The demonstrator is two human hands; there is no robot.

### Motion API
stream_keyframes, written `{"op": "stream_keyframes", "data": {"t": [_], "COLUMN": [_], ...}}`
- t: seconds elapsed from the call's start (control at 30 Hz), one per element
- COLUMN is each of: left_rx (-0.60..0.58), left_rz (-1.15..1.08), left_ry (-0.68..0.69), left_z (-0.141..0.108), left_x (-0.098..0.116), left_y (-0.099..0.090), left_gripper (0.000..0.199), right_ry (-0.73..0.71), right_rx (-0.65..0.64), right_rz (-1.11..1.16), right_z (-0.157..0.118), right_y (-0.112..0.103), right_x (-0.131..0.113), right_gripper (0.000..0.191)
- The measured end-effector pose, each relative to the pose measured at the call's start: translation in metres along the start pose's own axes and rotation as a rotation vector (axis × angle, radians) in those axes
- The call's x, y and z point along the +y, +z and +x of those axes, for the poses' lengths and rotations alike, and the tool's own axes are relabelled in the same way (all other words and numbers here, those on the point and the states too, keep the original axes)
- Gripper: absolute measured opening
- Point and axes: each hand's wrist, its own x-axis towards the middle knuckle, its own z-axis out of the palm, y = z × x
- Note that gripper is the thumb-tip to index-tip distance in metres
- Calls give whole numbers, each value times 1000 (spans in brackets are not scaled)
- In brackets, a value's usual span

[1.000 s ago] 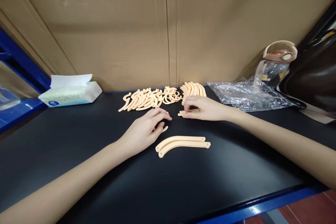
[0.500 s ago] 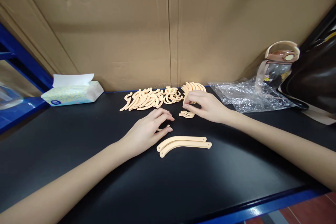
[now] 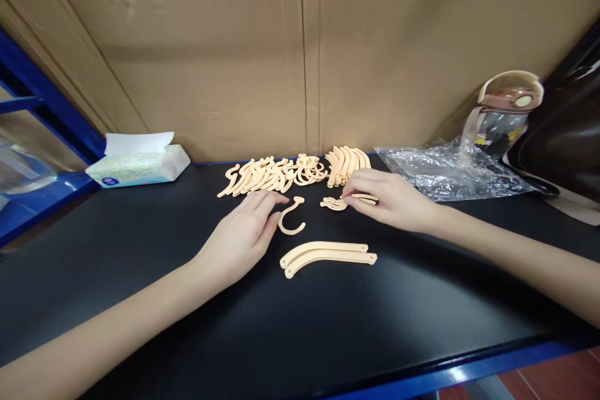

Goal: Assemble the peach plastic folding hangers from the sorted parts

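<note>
A cream hook piece (image 3: 291,230) lies on the black table, beside the fingertips of my left hand (image 3: 246,225). That hand holds nothing, its thumb and fingers apart. My right hand (image 3: 391,200) is closed at the fingertips on a small curved piece (image 3: 365,198), next to a few small wavy pieces (image 3: 332,204). Nearer to me, two long curved arms (image 3: 330,255) lie side by side. Behind the hands are a pile of short curved pieces (image 3: 262,176), a heap of hooks (image 3: 308,170) and a stack of long arms (image 3: 347,164).
A tissue pack (image 3: 140,165) sits at the back left. Clear plastic bags (image 3: 459,169) and a bottle (image 3: 504,115) are at the back right, near a dark bag (image 3: 562,144). Cardboard (image 3: 210,56) stands behind the black table (image 3: 244,337).
My left hand has moved left, uncovering the hook. My right hand has shifted right and slightly nearer, from the long-arm stack to the small pieces. The view has shifted slightly.
</note>
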Motion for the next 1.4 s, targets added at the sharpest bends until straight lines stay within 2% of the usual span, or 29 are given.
{"op": "stream_keyframes", "data": {"t": [0.13, 0.37, 0.53, 0.67, 0.73, 1.4], "left_rx": [9, 89, -43, -201, -237, -254], "left_rz": [48, 25, 14, 75, 116, 144], "left_ry": [-50, 10, 24, 33, 39, 96], "left_z": [-7, -4, -7, -8, -8, -7], "left_x": [-15, -24, -30, -32, -32, -33], "left_y": [1, -11, -7, -7, -10, -13], "left_gripper": [30, 31, 37, 43, 47, 50], "right_ry": [-18, -88, -108, -95, -93, -63], "right_rx": [4, -75, -88, -111, -114, -148], "right_rz": [-9, -46, -50, -34, -22, -6], "right_z": [-17, -23, -25, -24, -23, -24], "right_y": [11, 16, 15, 16, 15, 11], "right_x": [1, 5, 2, 1, 1, 0], "right_gripper": [17, 19, 20, 20, 20, 23]}}
